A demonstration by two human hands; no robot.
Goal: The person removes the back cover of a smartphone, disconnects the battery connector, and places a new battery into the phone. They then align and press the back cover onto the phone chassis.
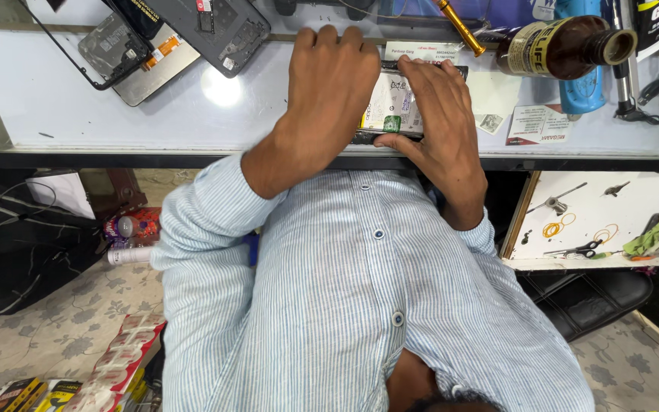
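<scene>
**Both hands down on an opened phone at the bench edge**

We look down over our striped shirt (360, 305) at the white bench (55, 99), which runs the full width of the view. Below it on the right sits an open drawer (604, 221) holding scissors (577, 249), rubber bands and small tools. At the bench's far left lie a dismantled phone back (211, 27) and a loose screen panel (127, 57); at the far right a brown bottle (566, 47) lies on its side, with a brass-coloured tool (459, 27) near it.

The opened phone (394, 107), its battery and inner parts showing, rests flat at the near edge of the bench, right in front of us. Our left hand (333, 84) lies on its left part, fingers curled and knuckles up, pressing down; whether this grip pinches anything underneath we cannot tell. Our right hand (440, 114) lies flat over the phone's right side, fingers spread, thumb along its near edge, pinching nothing
</scene>
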